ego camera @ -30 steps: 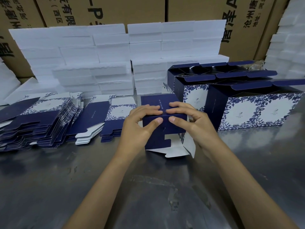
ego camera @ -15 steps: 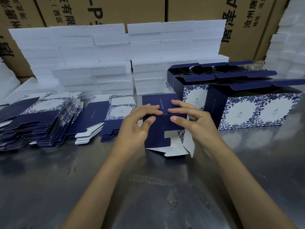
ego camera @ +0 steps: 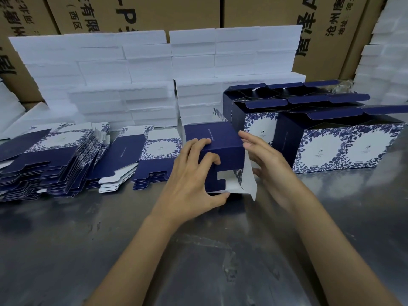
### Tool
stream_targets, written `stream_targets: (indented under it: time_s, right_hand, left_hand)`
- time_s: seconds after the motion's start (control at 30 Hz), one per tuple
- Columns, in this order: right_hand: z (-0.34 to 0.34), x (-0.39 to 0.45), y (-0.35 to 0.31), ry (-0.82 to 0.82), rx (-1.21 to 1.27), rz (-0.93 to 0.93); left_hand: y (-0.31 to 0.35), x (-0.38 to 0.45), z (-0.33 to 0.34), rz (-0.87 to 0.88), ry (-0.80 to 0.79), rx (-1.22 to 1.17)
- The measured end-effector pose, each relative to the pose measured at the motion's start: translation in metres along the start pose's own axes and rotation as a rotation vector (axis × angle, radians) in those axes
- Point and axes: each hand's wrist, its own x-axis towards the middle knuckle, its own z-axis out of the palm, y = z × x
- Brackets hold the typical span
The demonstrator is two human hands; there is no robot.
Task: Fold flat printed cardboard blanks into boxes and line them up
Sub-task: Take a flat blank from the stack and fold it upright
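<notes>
A dark blue box (ego camera: 223, 144) stands half-formed on the steel table, lying on its side, with white-backed flaps hanging open at its near end. My left hand (ego camera: 194, 173) grips its left side, fingers curled over the top edge and thumb under the bottom flap. My right hand (ego camera: 265, 160) lies along the box's right side with fingers nearly straight, touching the top right corner. Finished open-topped boxes (ego camera: 344, 146) with blue floral print stand in rows to the right. Flat blanks (ego camera: 50, 160) are piled at the left, with a smaller pile (ego camera: 154, 160) beside the box.
White foam blocks (ego camera: 123, 85) are stacked along the back, with more at the right edge (ego camera: 386, 62). Brown shipping cartons (ego camera: 254, 12) stand behind them. The steel table (ego camera: 198, 250) stretches bare toward me.
Both hands left the top front edge of the box. The left hand slid down the left side to the bottom flap; the right hand moved out to the right side. The flaps have opened.
</notes>
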Motion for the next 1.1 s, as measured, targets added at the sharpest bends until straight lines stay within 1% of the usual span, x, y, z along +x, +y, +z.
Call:
stream_targets:
  time_s: [0.17, 0.37, 0.47, 0.53, 0.6, 0.67, 0.73, 0.8, 0.87, 0.93, 1.0, 1.1]
  right_hand:
    - [-0.003, -0.003, 0.003, -0.122, -0.07, 0.029]
    - [-0.008, -0.003, 0.003, -0.094, 0.045, 0.044]
    - [-0.014, 0.001, 0.004, -0.13, -0.041, 0.058]
    - [-0.016, 0.004, 0.006, -0.133, -0.048, 0.089]
    - [-0.015, 0.004, 0.01, -0.158, -0.036, 0.091]
    - [-0.009, 0.002, 0.017, -0.22, -0.058, 0.065]
    - [-0.002, 0.002, 0.024, -0.243, -0.111, 0.057]
    - [0.004, 0.004, 0.03, -0.182, -0.175, 0.04]
    - [0.008, 0.007, 0.034, -0.055, -0.223, 0.013]
    - [0.013, 0.01, 0.039, 0.066, -0.255, 0.0]
    - [0.017, 0.012, 0.044, 0.152, -0.279, 0.007]
    - [0.023, 0.013, 0.049, 0.232, -0.358, -0.032]
  left_hand:
    - [-0.005, 0.0, 0.0, -0.016, 0.017, 0.04]
    - [-0.013, 0.002, -0.005, -0.03, 0.068, 0.008]
    - [-0.014, 0.002, -0.002, -0.032, 0.135, -0.011]
    - [-0.015, 0.001, 0.0, -0.033, 0.181, -0.033]
    - [-0.017, 0.001, 0.003, -0.041, 0.199, -0.046]
    - [-0.018, 0.001, 0.004, -0.046, 0.21, -0.071]
    - [-0.017, 0.002, 0.005, -0.071, 0.21, -0.154]
    - [-0.017, 0.001, 0.004, -0.09, 0.183, -0.236]
    - [-0.017, 0.001, 0.007, -0.073, 0.154, -0.22]
    - [-0.016, 0.002, 0.011, -0.093, 0.166, -0.251]
    - [-0.014, 0.002, 0.013, -0.183, 0.193, -0.36]
    - [-0.015, 0.002, 0.013, -0.308, 0.171, -0.479]
